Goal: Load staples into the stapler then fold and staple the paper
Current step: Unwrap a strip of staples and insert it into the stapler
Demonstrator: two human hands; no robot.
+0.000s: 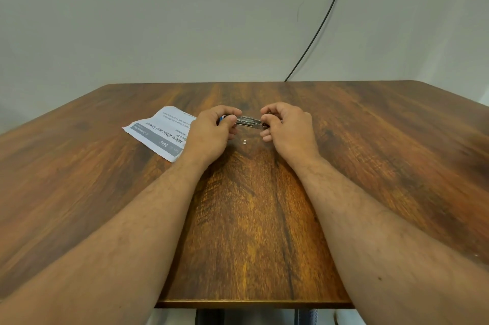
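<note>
Left hand: the left hand (pixel 211 128) is raised just above the table, back of the hand toward the camera, forearm running in from the lower left. Its fingers are curled and clamped on the blue end of the stapler (pixel 247 121).
Right hand: the right hand (pixel 287 126) mirrors it from the lower right, fingers curled and pinching the metal end of the stapler (which part they grip is too small to tell).
Stapler: held level between the two hands over the middle of the table, long axis running left to right. The exposed span between the hands is bright metal; a blue section shows at the left hand.
Staples: a small silvery piece (pixel 244 142) lies on the wood just below the stapler, between the two hands and touching neither.
Paper: a printed sheet (pixel 158 131) lies flat to the left of the left hand, text upside down to the camera, a grey band along its near edge. The left hand overlaps its right corner in the view.
Table: the table (pixel 370 139) has a dark wood-grain top with rounded far corners. Open surface lies to the right of the hands and along the near edge.
Background: a plain pale wall (pixel 185 20) stands behind the table, with a black cable (pixel 325 14) running diagonally down to the table's far edge.
</note>
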